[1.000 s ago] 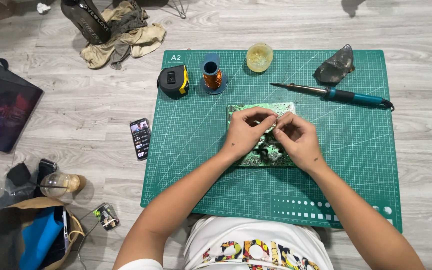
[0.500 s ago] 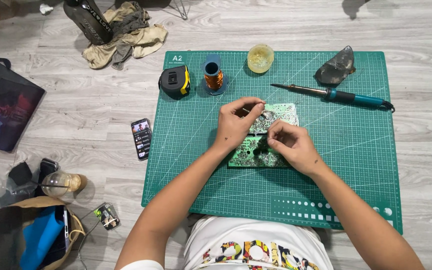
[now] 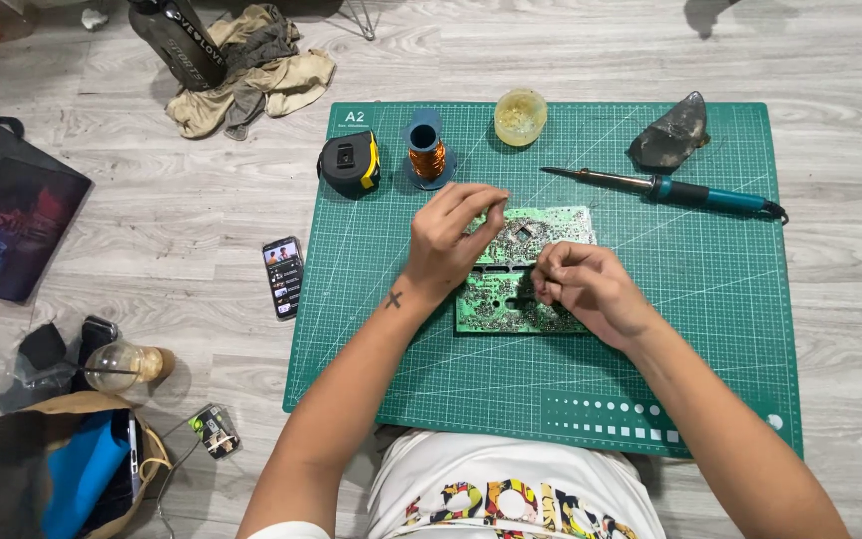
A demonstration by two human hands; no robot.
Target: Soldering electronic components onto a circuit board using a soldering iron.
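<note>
Green circuit board (image 3: 511,284), flat and speckled with shiny solder blobs, lies mid cutting mat (image 3: 650,389). Left hand (image 3: 451,240) hovers over its top edge, fingertips pinched, can't tell on what. Right hand (image 3: 581,289) curls tight on a small dark part at the board's middle, soldering iron (image 3: 670,188) lying just beyond

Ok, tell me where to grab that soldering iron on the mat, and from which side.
Grip the soldering iron by its teal handle, coming down from above at the right end. It lies flat on the green cutting mat with the bare metal tip pointing left toward the spool. That handle end lies nearer the right hand.
</note>
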